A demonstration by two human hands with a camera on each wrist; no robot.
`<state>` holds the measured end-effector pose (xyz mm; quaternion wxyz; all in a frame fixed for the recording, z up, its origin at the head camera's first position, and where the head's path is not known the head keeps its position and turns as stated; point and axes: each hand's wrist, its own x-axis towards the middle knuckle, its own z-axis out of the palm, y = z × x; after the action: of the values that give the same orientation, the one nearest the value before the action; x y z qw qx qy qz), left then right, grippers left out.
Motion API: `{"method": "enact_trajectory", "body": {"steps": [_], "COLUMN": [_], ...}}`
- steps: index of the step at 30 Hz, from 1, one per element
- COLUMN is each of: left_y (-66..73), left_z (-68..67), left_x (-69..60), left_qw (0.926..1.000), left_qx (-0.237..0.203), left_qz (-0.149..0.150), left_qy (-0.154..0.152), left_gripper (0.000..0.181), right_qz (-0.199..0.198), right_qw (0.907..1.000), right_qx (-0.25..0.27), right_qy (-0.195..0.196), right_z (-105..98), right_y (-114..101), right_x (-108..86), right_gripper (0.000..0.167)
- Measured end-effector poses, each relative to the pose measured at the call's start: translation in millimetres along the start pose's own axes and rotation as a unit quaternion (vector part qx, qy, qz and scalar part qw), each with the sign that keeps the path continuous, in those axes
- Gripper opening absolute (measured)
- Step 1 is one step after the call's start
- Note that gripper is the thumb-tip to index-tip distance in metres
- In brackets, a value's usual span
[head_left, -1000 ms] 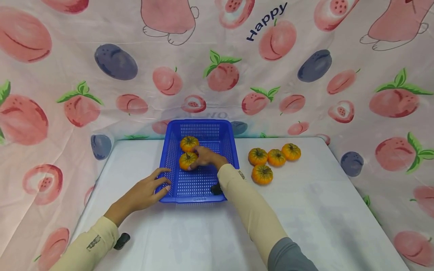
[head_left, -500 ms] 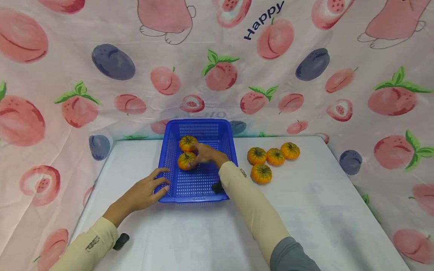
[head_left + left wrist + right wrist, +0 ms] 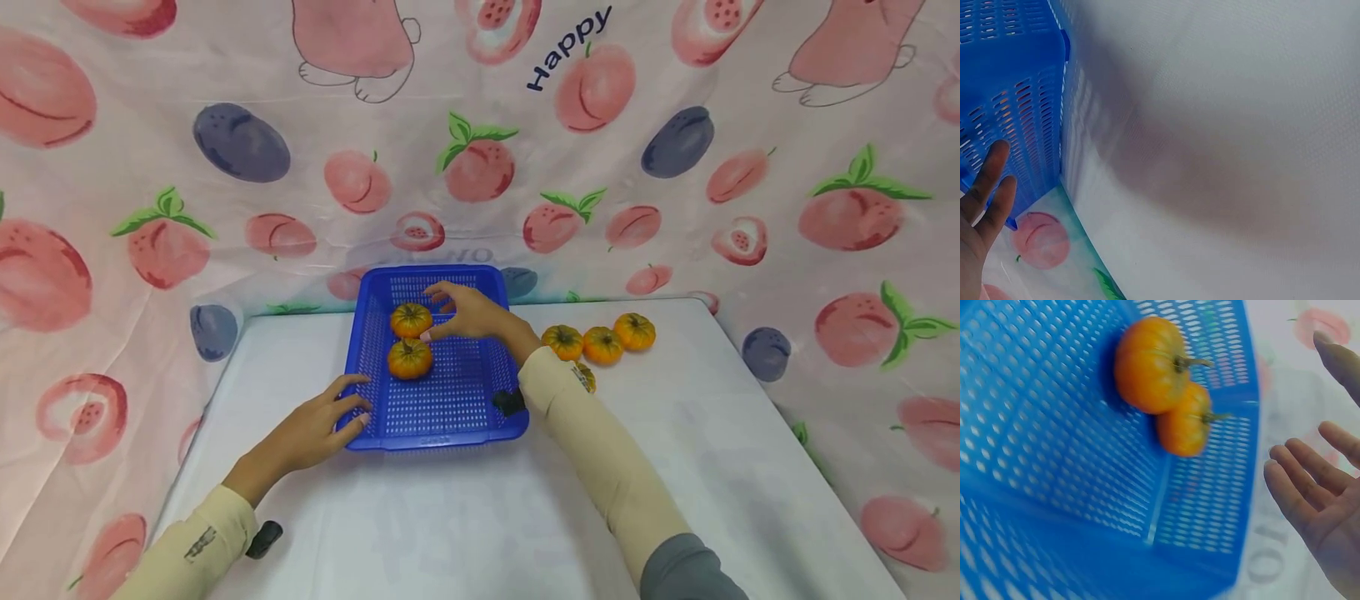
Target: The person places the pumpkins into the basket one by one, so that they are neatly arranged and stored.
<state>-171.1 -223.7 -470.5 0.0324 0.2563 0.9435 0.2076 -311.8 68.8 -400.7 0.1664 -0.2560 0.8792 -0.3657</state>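
Two small orange pumpkins stand along the left side inside a blue plastic basket (image 3: 450,439): the front pumpkin (image 3: 409,359) and the back pumpkin (image 3: 411,320). My right hand (image 3: 474,313) hovers above the basket, right of both, with fingers spread and nothing held. In the right wrist view the palm of the right hand (image 3: 1329,500) faces the camera, apart from the pumpkins. At the basket's left rim is my left hand (image 3: 318,425), fingers relaxed against the side. The left wrist view has the left hand (image 3: 988,200) with straight fingers at the perforated wall.
Several more pumpkins (image 3: 602,345) sit in a group on the white table (image 3: 720,450) right of the basket; my right sleeve partly covers one. A fruit-print cloth (image 3: 315,200) hangs behind the table and along its sides.
My right hand has let go of the front pumpkin and risen up and to the right. Both pumpkins stay in the basket. The left hand keeps its place at the rim.
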Motion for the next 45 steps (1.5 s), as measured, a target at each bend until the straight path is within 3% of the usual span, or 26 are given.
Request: {"method": "enact_trajectory", "body": {"steps": [5, 10, 17, 24, 33, 37, 45], "left_y": [0.1, 0.0, -1.4, -1.6, -2.6, -3.3, -3.8], "left_z": [0.2, 0.6, 1.6, 2.8, 2.3, 3.3, 4.3], "left_x": [-0.9, -1.5, -0.2, -0.3, 0.0, 0.0, 1.4], "left_qw": [1.0000, 1.0000, 1.0000, 1.0000, 1.0000, 1.0000, 1.0000], "left_qx": [-0.001, -0.002, -0.004, -0.004, -0.003, -0.005, -0.002], "left_qz": [-0.003, -0.004, 0.001, 0.001, 0.001, -0.001, 0.005], "left_qy": [0.001, 0.003, 0.004, 0.006, 0.002, -0.001, 0.003], "left_gripper": [0.028, 0.028, 0.029, 0.029, 0.029, 0.030, 0.030], "right_qz": [-0.010, 0.006, 0.044, 0.062, 0.095, 0.093, 0.144], "right_qw": [0.9995, 0.9988, 0.9950, 0.9908, 0.9832, 0.9813, 0.9775], "right_qx": [-0.013, -0.003, 0.008, 0.021, 0.031, 0.030, 0.037], "right_qy": [0.027, 0.048, 0.089, 0.119, 0.153, 0.166, 0.150], "right_z": [-19.4, -33.4, -46.6, -52.8, -41.4, -31.7, -10.2], "right_y": [0.1, 10.8, 41.5, 77.3, 120.5, 135.0, 168.5], "right_x": [-21.9, -48.3, -91.9, -135.2, -173.5, -183.5, -192.3], "right_gripper": [0.077, 0.077, 0.082, 0.073, 0.085, 0.089, 0.099]}}
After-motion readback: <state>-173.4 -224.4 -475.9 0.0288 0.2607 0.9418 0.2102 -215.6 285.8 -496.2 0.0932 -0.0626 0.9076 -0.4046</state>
